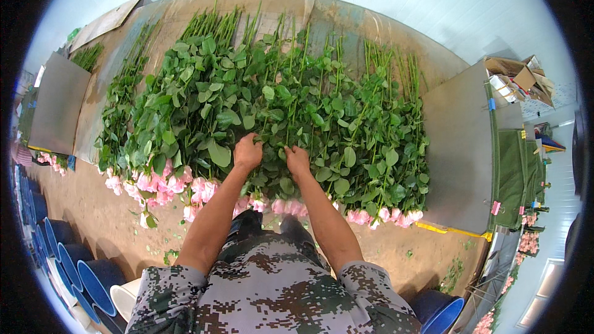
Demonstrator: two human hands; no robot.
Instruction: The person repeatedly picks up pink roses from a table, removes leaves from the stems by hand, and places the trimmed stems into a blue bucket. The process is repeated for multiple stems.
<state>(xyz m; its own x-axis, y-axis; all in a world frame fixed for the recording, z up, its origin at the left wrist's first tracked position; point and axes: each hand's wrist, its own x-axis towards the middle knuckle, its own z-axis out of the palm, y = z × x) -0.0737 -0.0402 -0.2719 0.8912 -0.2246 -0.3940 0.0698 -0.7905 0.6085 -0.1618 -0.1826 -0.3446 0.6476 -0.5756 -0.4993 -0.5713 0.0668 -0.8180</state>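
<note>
Long-stemmed pink roses lie in a wide layer across the worktable, cut stem ends away from me and blooms over the near edge. Over the middle of the leaves, my left hand has its fingers curled in at a leafy rose stem. Close on its right, my right hand pinches a rose stem between thumb and fingers. Leaves partly hide the fingertips of both hands. Below my forearms, more pink blooms hang near my legs.
Grey upright panels flank the roses, one at left and one at right. Several blue buckets stand on the floor at lower left, another bucket at lower right. An open cardboard box sits beyond the right panel, near green cloth.
</note>
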